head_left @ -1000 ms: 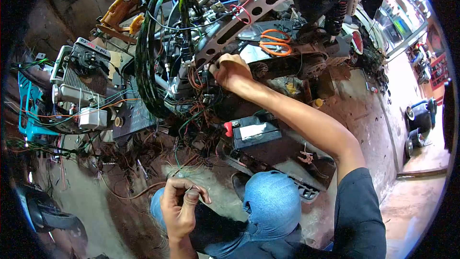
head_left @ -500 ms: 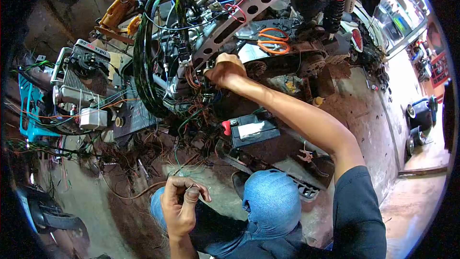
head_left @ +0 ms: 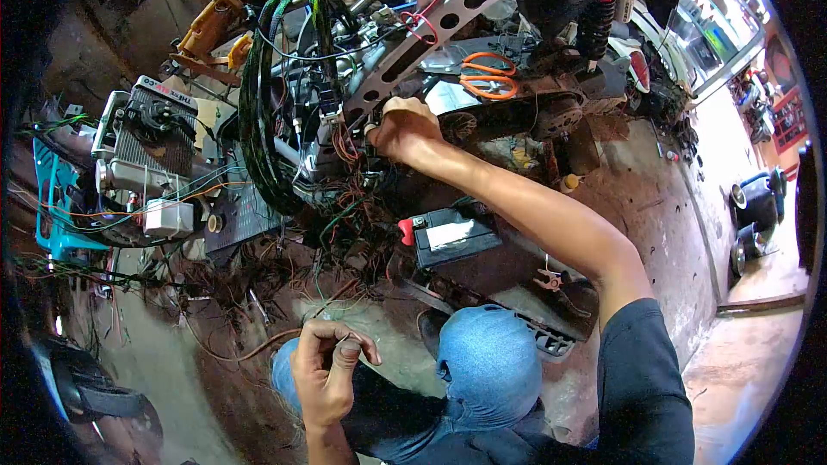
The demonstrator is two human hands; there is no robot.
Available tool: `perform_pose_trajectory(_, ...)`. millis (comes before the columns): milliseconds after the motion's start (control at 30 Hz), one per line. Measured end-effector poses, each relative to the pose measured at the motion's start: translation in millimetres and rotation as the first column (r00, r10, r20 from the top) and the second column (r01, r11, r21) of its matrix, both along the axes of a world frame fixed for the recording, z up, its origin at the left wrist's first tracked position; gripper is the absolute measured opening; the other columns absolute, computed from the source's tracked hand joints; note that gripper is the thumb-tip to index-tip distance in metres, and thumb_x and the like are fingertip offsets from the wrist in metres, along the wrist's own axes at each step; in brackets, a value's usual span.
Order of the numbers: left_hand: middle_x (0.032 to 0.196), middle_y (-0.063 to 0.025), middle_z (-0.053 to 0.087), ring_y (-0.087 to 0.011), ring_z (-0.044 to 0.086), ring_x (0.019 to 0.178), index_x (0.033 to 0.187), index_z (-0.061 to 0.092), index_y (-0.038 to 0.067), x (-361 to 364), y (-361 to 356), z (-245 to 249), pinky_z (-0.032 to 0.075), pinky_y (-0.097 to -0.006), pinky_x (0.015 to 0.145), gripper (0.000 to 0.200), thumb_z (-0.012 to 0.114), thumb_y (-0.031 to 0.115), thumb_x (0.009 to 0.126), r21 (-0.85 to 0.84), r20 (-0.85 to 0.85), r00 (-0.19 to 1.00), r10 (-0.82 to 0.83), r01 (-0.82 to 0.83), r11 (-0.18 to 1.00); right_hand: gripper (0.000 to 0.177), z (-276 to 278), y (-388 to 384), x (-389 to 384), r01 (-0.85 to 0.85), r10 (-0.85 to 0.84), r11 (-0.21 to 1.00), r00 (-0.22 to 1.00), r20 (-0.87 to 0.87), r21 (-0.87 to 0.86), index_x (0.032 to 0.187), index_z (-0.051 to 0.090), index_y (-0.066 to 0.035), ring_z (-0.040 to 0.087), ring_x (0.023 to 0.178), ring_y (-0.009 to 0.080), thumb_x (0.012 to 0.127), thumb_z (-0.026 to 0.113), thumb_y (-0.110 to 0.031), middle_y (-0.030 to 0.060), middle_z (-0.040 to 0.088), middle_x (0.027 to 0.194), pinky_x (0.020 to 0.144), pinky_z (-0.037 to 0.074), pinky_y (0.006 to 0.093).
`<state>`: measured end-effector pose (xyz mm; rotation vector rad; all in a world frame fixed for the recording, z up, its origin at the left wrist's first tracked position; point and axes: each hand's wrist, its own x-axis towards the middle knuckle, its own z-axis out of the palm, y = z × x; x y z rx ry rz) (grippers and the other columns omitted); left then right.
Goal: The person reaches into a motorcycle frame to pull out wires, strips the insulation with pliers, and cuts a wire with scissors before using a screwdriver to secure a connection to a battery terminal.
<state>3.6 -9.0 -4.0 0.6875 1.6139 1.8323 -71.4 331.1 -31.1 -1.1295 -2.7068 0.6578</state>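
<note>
My left hand point(head_left: 326, 372) is raised above my knee at the lower middle, thumb and forefinger pinched together; whatever lies between them is too small to name. My right hand point(head_left: 405, 131) reaches forward to the vehicle's metal frame point(head_left: 448, 21), its fingers curled beside a bundle of wires point(head_left: 346, 145) under the frame. What those fingers hold is hidden. A thick loop of black-wrapped cable point(head_left: 256, 112) hangs left of the wires. Below my right forearm stands a black battery point(head_left: 455, 237) with a white label and a red terminal cover.
Orange-handled pliers point(head_left: 489, 76) lie on the machine behind my right hand. A radiator point(head_left: 153, 142) and a blue-green part point(head_left: 59, 207) are at the left. Loose wires point(head_left: 258, 271) spread over the floor. A shock absorber point(head_left: 598, 27) stands at the upper right.
My right hand has turned slightly and shows more clearly at the same spot by the frame. My left hand has stayed in place, still pinched.
</note>
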Motion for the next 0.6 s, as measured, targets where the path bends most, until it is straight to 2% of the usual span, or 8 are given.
perform_pose_trajectory(33, 0.081, -0.0147, 0.069, -0.0167, 0.065, 0.072, 0.101, 0.049, 0.001, 0, 0, -1, 0.051, -0.0279, 0.068, 0.02, 0.062, 0.014, 0.104, -0.007, -0.005, 1.0, -0.001, 0.001, 1.0, 0.041, -1, 0, 1, -0.013, 0.013, 1.0, 1.0, -0.027, -0.001, 0.092, 0.075, -0.001, 0.071, 0.098, 0.0431, 0.084, 0.073, -0.041, 0.0267, 0.073, 0.095, 0.087, 0.058, 0.0468)
perform_pose_trajectory(133, 0.081, -0.0149, 0.069, -0.0168, 0.066, 0.072, 0.101, 0.049, 0.001, 0, 1, -1, 0.052, -0.0283, 0.068, 0.02, 0.063, 0.015, 0.104, 0.013, 0.016, 1.0, 0.005, -0.005, 1.0, 0.041, -2, 1, 0, -0.047, 0.046, 0.998, 0.998, -0.039, -0.031, 0.09, 0.075, 0.0, 0.072, 0.098, 0.0426, 0.083, 0.074, -0.04, 0.0272, 0.073, 0.095, 0.087, 0.058, 0.0463)
perform_pose_trajectory(233, 0.081, -0.015, 0.069, -0.0168, 0.065, 0.071, 0.1, 0.049, 0.001, 1, 2, -1, 0.052, -0.0282, 0.067, 0.02, 0.063, 0.015, 0.104, 0.031, 0.017, 1.0, 0.007, -0.007, 1.0, 0.044, -2, -5, 2, -0.042, 0.042, 0.999, 0.997, -0.065, 0.005, 0.097, 0.077, -0.003, 0.075, 0.098, 0.0354, 0.08, 0.08, -0.043, 0.0209, 0.076, 0.099, 0.085, 0.061, 0.0433)
perform_pose_trajectory(333, 0.08, -0.0148, 0.069, -0.0165, 0.065, 0.07, 0.1, 0.049, 0.001, 0, 0, 0, 0.051, -0.0275, 0.066, 0.021, 0.063, 0.016, 0.104, -0.01, -0.006, 1.0, 0.01, -0.01, 1.0, 0.044, -2, -6, -1, 0.003, -0.003, 1.0, 1.0, 0.0, -0.011, 0.097, 0.077, -0.003, 0.075, 0.098, 0.0355, 0.081, 0.08, -0.044, 0.0206, 0.076, 0.099, 0.085, 0.061, 0.0431)
perform_pose_trajectory(433, 0.079, -0.0144, 0.069, -0.0159, 0.065, 0.07, 0.1, 0.049, 0.001, 1, 2, 0, 0.05, -0.0266, 0.065, 0.022, 0.063, 0.017, 0.105, 0.002, -0.009, 1.0, 0.017, -0.017, 1.0, 0.04, -3, -5, 6, -0.016, 0.03, 0.995, 0.989, -0.145, 0.095, 0.089, 0.076, 0.0, 0.072, 0.096, 0.0426, 0.082, 0.077, -0.039, 0.0268, 0.073, 0.093, 0.084, 0.059, 0.0462)
perform_pose_trajectory(533, 0.079, -0.0142, 0.069, -0.0159, 0.066, 0.07, 0.1, 0.049, 0.001, 1, 4, -1, 0.051, -0.027, 0.066, 0.022, 0.063, 0.018, 0.105, -0.014, -0.011, 1.0, 0.01, -0.01, 1.0, 0.04, 6, 1, 4, -0.101, 0.101, 0.994, 0.995, 0.007, 0.028, 0.091, 0.076, 0.0, 0.073, 0.096, 0.0412, 0.083, 0.075, -0.039, 0.0264, 0.073, 0.094, 0.084, 0.059, 0.0462)
perform_pose_trajectory(600, 0.079, -0.0142, 0.069, -0.0162, 0.066, 0.07, 0.1, 0.049, 0.001, 1, 5, -1, 0.051, -0.0277, 0.066, 0.022, 0.063, 0.018, 0.104, -0.012, -0.018, 1.0, 0.002, -0.002, 1.0, 0.039, 2, 4, -6, -0.092, 0.089, 0.994, 0.994, 0.058, 0.052, 0.095, 0.077, -0.002, 0.074, 0.096, 0.0379, 0.082, 0.076, -0.038, 0.0229, 0.075, 0.096, 0.085, 0.06, 0.0441)
